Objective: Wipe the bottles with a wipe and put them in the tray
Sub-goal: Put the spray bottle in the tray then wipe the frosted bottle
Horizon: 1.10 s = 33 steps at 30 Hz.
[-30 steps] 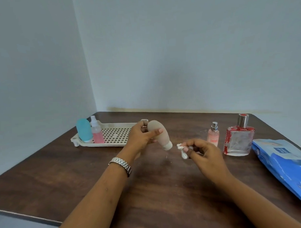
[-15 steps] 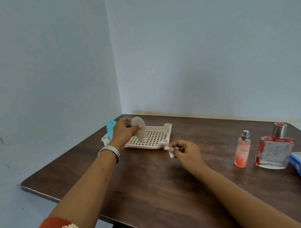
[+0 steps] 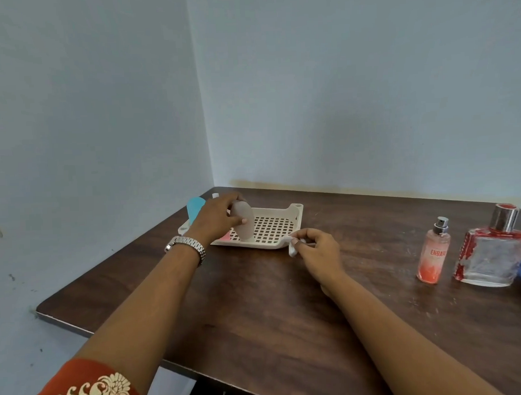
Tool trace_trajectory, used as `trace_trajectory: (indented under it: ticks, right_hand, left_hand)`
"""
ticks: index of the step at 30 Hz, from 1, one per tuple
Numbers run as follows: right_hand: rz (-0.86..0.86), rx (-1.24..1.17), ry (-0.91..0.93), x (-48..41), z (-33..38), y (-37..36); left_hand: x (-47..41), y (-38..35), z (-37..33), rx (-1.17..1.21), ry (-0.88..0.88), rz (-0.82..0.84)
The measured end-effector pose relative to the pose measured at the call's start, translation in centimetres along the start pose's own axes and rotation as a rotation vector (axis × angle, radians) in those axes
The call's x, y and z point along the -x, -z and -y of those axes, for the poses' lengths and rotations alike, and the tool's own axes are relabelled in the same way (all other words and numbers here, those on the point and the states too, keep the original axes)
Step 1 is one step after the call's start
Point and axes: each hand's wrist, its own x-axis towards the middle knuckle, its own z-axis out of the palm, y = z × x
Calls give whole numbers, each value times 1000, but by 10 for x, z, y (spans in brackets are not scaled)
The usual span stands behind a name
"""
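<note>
A: Progress?
B: Inside the tray (image 3: 296, 214) a blue bottle (image 3: 194, 208) is standing; the beige bottle (image 3: 244, 227) is being held upright over its grid. On the table (image 3: 257, 303) the pink spray (image 3: 432, 253) and glass bottle (image 3: 491, 254) are waiting, likely unwiped.
A: Grip?
B: The beige bottle's top is being gripped by the left hand (image 3: 215, 218); the wipe (image 3: 292, 250) is being pinched by the right hand (image 3: 318, 251).
</note>
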Motion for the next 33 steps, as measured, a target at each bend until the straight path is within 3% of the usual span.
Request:
trace_trajectory:
  ticks: [10, 17, 26, 33]
  right_hand:
    - [49, 65, 40, 2, -3, -2]
    - [92, 128, 98, 5, 0, -1]
    - [98, 139, 104, 3, 0, 2]
    - [97, 136, 107, 2, -1, 3]
  left_hand:
    - [-28, 30, -10, -503, -110, 184]
    - [-47, 35, -19, -610, -101, 310]
    - [-50, 32, -16, -581, -97, 317]
    - [-52, 31, -20, -735, -193, 280]
